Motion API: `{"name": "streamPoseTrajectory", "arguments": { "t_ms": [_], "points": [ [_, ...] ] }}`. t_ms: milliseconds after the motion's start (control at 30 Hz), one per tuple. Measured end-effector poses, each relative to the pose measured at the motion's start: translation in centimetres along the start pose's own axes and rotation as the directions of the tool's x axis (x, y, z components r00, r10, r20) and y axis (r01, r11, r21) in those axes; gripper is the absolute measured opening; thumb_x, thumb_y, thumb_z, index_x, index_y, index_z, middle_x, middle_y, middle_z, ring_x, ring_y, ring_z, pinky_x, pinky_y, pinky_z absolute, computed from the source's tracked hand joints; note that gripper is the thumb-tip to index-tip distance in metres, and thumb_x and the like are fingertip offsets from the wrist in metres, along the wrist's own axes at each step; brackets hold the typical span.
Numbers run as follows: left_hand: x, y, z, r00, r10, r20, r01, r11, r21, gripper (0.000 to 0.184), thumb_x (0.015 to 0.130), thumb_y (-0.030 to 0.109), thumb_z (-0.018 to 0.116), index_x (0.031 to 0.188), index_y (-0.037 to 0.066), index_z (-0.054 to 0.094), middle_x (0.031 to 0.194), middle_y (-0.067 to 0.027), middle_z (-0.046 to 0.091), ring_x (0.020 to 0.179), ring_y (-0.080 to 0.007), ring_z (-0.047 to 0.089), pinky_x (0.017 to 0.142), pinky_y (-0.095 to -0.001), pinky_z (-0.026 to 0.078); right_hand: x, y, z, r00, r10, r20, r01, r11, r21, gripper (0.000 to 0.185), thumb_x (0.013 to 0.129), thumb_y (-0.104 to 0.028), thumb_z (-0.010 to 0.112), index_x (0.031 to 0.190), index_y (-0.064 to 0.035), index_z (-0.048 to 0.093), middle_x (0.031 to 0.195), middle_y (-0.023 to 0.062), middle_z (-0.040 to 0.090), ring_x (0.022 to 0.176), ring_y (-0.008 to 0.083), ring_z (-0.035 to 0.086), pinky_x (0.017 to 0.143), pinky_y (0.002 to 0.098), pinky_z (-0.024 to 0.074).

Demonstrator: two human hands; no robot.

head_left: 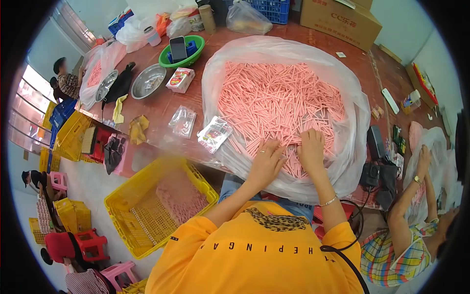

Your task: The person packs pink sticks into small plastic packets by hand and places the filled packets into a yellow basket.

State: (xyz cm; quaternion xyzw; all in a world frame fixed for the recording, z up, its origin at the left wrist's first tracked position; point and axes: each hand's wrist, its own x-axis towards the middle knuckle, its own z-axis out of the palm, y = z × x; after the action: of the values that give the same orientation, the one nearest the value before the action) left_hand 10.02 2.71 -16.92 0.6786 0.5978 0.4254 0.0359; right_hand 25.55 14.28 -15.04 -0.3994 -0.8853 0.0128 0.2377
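Observation:
A large clear plastic bag (355, 103) lies spread open on the table, holding a heap of thin pink sticks (274, 103). At the heap's near edge, my left hand (266, 164), with a ring on a finger, is curled over some sticks. Close beside it on the right, my right hand (312, 152), a bracelet at its wrist, bends its fingers down into the sticks. Both sets of fingertips are partly hidden among them. Left of the bag are a printed packet (215, 133) and a clear packet of sticks (183, 121).
A yellow crate (122, 206) with pink pieces stands below the table's left edge. Further back are a metal bowl (139, 88), a green basin (188, 61) with a phone, and a carton (338, 22). A co-worker (401, 245) handles another bag at right.

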Motion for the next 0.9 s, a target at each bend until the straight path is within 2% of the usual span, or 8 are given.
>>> {"name": "streamPoseTrajectory", "arguments": {
  "t_ms": [167,267,367,467,567,667,767,900],
  "points": [
    [-0.1,0.0,-0.2,1.0,-0.003,0.014,0.004,1.0,-0.012,0.033,0.089,0.017,0.066,0.117,0.002,0.06,0.126,-0.0177,0.054,0.121,-0.0367,0.051,0.112,-0.057,0.031,-0.3,-0.4,-1.4,0.993,0.019,-0.119,0.0,0.988,0.155,0.025,0.084,-0.006,0.056,0.108,-0.0014,0.051,0.094,0.0169,0.054,0.092,0.0375,0.052,0.086,0.0468,0.0421],
    [0.2,-0.1,-0.4,1.0,0.013,0.019,-0.013,1.0,-0.006,0.033,0.089,0.018,0.066,0.117,0.002,0.06,0.125,-0.0176,0.054,0.12,-0.036,0.052,0.112,-0.0559,0.033,-1.2,-0.3,-1.0,0.966,0.255,0.051,-0.246,0.831,0.499,0.015,0.093,-0.01,0.053,0.105,-0.0013,0.05,0.081,0.0108,0.053,0.073,0.0307,0.054,0.072,0.0396,0.0473],
    [0.3,-0.3,-0.1,1.0,0.022,0.014,-0.021,1.0,-0.004,0.033,0.089,0.018,0.066,0.117,0.001,0.06,0.125,-0.0175,0.054,0.119,-0.0358,0.053,0.112,-0.0555,0.033,-1.8,-0.3,-0.4,0.828,0.458,0.325,-0.49,0.308,0.815,0.016,0.102,-0.021,0.05,0.101,-0.0053,0.05,0.067,0.0003,0.046,0.054,0.0161,0.046,0.051,0.0284,0.0412],
    [0.2,-0.4,0.0,1.0,0.016,0.018,-0.016,1.0,-0.004,0.033,0.089,0.017,0.067,0.116,0.001,0.06,0.125,-0.0177,0.054,0.118,-0.036,0.053,0.112,-0.0552,0.033,-1.6,-0.7,-2.5,0.686,0.335,0.646,-0.525,-0.386,0.758,0.019,0.104,-0.027,0.051,0.095,-0.0101,0.05,0.065,-0.0055,0.042,0.051,0.004,0.038,0.043,0.021,0.0319],
    [0.8,-0.1,-0.2,1.0,0.02,0.004,-0.02,1.0,-0.014,0.033,0.088,0.017,0.067,0.116,0.001,0.061,0.124,-0.0183,0.055,0.117,-0.0367,0.053,0.11,-0.0549,0.034,-2.0,0.5,-2.9,0.743,0.159,0.65,-0.507,-0.501,0.702,0.017,0.101,-0.023,0.058,0.091,-0.0126,0.049,0.064,-0.0056,0.042,0.049,0.0028,0.036,0.04,0.0208,0.0267],
    [1.4,-0.6,-1.4,1.0,0.009,-0.025,-0.01,0.999,-0.035,0.034,0.087,0.016,0.068,0.117,0.002,0.06,0.122,-0.018,0.057,0.113,-0.0361,0.055,0.104,-0.0513,0.04,-2.7,0.6,-2.5,0.72,0.237,0.652,-0.575,-0.324,0.752,0.017,0.095,-0.017,0.066,0.089,-0.0115,0.05,0.065,-0.0065,0.045,0.051,0.0026,0.039,0.04,0.0204,0.0293],
    [1.6,-4.1,-5.2,0.991,-0.079,-0.108,0.088,0.993,0.081,0.032,0.087,0.014,0.068,0.116,0.002,0.062,0.114,-0.0186,0.061,0.105,-0.036,0.058,0.093,-0.0447,0.046,-2.2,-1.9,-3.3,0.757,0.453,0.471,-0.626,0.297,0.721,0.018,0.09,-0.012,0.07,0.088,-0.0077,0.053,0.068,-0.0052,0.05,0.055,0.0027,0.045,0.045,0.0198,0.0358],
    [0.4,-12.1,-15.9,0.862,-0.322,-0.391,0.437,0.863,0.253,0.024,0.088,0.012,0.065,0.11,0.003,0.066,0.118,-0.0186,0.06,0.107,-0.0369,0.057,0.093,-0.044,0.045,-3.5,-1.6,-2.0,0.818,0.441,0.37,-0.513,0.266,0.816,0.014,0.089,-0.009,0.069,0.089,-0.0038,0.056,0.074,-0.0015,0.055,0.062,0.0043,0.051,0.052,0.0201,0.0421]
  ]
}}
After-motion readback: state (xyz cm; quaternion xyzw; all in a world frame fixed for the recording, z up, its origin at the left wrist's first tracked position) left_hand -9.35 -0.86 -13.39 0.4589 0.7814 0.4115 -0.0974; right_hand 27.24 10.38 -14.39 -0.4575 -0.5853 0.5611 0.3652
